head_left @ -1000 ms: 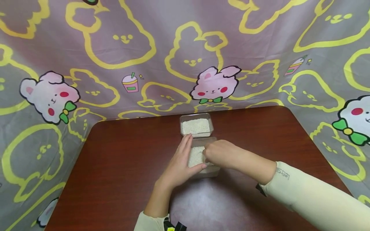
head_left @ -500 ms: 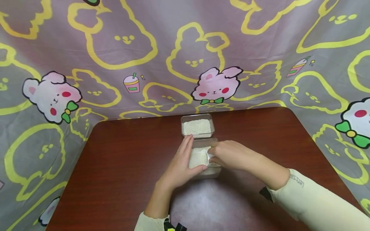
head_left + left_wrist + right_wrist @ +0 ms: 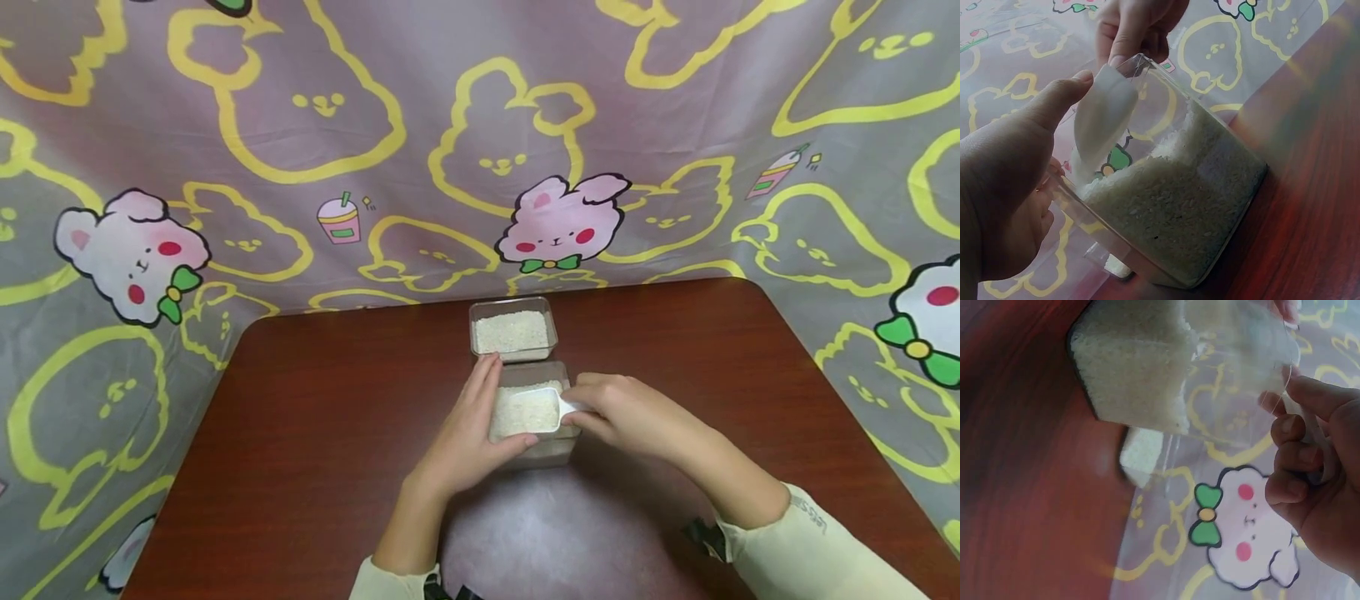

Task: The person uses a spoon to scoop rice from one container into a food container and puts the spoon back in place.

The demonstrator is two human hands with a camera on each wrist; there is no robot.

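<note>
In the head view, a clear box (image 3: 551,455) of rice stands on the table at the middle. My left hand (image 3: 468,429) lies along its left side, fingers extended and the thumb reaching over the near rim. My right hand (image 3: 626,408) grips the handle of a white scoop (image 3: 572,407), which is over the box and filled with rice. The left wrist view shows the scoop (image 3: 1105,112) at the top of the box, above the rice (image 3: 1172,194). In the right wrist view, my right hand (image 3: 1322,456) has its fingers curled round the handle.
Just behind the near box stands a second clear box (image 3: 513,358), also partly filled with rice. The dark red-brown table (image 3: 337,433) runs back to a patterned cloth (image 3: 420,125) that hangs behind it and at both sides.
My right hand has drawn to the right and turned, and the scoop now shows level and full of rice where it was mostly hidden before. My left hand stays at the box.
</note>
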